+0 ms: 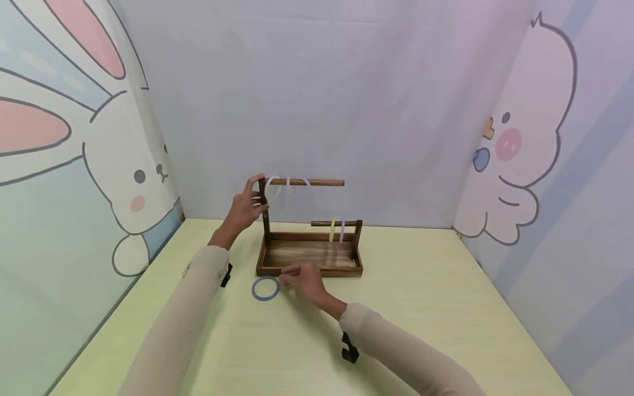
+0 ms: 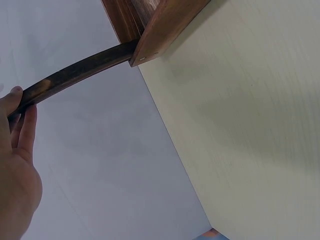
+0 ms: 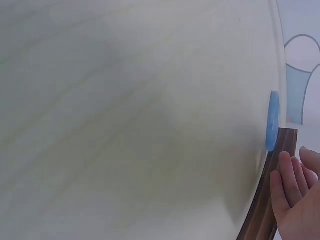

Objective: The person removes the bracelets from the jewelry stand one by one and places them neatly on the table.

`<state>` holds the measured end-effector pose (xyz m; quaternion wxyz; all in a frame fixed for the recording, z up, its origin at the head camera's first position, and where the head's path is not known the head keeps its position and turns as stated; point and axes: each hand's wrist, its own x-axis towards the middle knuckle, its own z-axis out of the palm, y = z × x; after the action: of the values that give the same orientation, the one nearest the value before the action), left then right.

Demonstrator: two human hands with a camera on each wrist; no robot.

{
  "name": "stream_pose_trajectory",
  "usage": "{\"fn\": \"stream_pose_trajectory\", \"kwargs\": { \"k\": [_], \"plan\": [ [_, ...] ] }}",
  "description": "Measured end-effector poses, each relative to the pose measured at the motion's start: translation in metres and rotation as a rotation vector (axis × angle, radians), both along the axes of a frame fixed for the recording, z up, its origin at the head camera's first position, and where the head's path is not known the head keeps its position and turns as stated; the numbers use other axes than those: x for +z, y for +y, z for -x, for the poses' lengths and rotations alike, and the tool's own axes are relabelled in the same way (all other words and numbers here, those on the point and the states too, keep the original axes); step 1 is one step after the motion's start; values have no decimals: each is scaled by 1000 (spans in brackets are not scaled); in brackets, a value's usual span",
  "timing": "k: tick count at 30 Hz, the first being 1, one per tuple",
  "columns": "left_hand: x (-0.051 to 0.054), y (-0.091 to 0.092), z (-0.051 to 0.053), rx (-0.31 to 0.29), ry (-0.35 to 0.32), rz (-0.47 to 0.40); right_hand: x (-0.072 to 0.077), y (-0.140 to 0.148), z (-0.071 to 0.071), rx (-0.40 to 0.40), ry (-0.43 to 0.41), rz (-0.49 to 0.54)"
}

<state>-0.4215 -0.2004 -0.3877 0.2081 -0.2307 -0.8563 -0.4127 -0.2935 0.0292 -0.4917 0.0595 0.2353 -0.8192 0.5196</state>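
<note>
A dark wooden rack has a tray base (image 1: 309, 272), a tall left post (image 2: 85, 67) with an upper bar, and a short right post with a lower bar. My left hand (image 1: 244, 210) grips the tall post near its top, thumb and fingers around it, as the left wrist view shows (image 2: 17, 170). Flat on the table lies a blue ring (image 1: 266, 288), in front of the tray's left corner. Just right of that ring is my right hand (image 1: 306, 280), fingers loosely bent and holding nothing visible; the right wrist view has it (image 3: 297, 200) beside the tray edge and the blue ring (image 3: 273, 121).
Pale translucent rings (image 1: 289, 186) hang on the upper bar (image 1: 327, 182). On the lower bar (image 1: 322, 223) hang a yellow ring (image 1: 333, 231) and a purple ring (image 1: 342, 231). Behind the pale table (image 1: 421, 308) stand curtains with cartoon figures.
</note>
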Motion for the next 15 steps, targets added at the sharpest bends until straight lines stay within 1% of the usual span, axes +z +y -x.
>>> {"fn": "stream_pose_trajectory", "kwargs": {
  "k": [2, 7, 10, 13, 15],
  "plan": [
    [0, -1, 0, 3, -1, -3, 3, 0, 1, 15, -21, 5],
    [-1, -2, 0, 3, 4, -5, 10, 4, 6, 15, -29, -21],
    [-3, -2, 1, -1, 7, -3, 16, 9, 10, 23, -37, -25],
    [-3, -2, 3, -6, 13, -2, 26, 14, 15, 27, -24, -10],
    [-3, -1, 3, -10, 14, -5, 32, 18, 19, 22, 10, -1]
  ]
}}
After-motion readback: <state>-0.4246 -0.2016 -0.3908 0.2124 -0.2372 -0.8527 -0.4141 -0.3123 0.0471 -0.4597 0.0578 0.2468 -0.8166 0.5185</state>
